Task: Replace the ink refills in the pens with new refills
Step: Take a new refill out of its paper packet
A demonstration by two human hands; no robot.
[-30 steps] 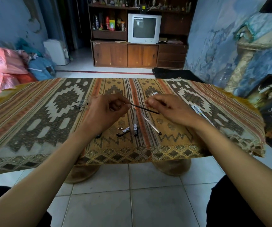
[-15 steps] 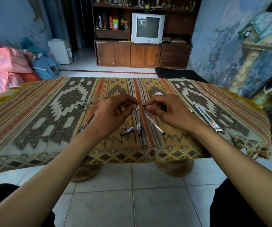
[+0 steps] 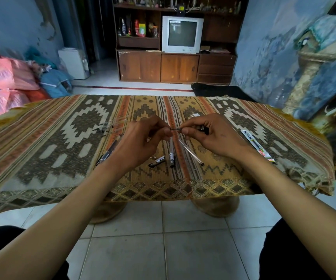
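My left hand (image 3: 143, 138) and my right hand (image 3: 209, 136) meet above the middle of the cloth-covered table (image 3: 41, 138). Both pinch a thin dark ink refill (image 3: 176, 129), and only a short stretch of it shows between the fingertips. A small dark part (image 3: 203, 129) sits in my right hand behind the fingers. A pen (image 3: 108, 152) sticks out down-left from behind my left hand; I cannot tell whether that hand holds it. Below the hands lie a pen barrel (image 3: 171, 152), a short pen piece (image 3: 157, 161) and a clear tube (image 3: 190, 151).
A refill packet (image 3: 258, 146) lies on the cloth near the right edge. Several clear pen parts (image 3: 112, 126) lie at the back left of my left hand. A small spring (image 3: 153, 157) rests by the short piece. A cabinet with a TV (image 3: 182, 34) stands behind the table.
My hands have come closer together. The long stretch of refill seen between them has shrunk to a short piece. The pen behind my left hand has come into view.
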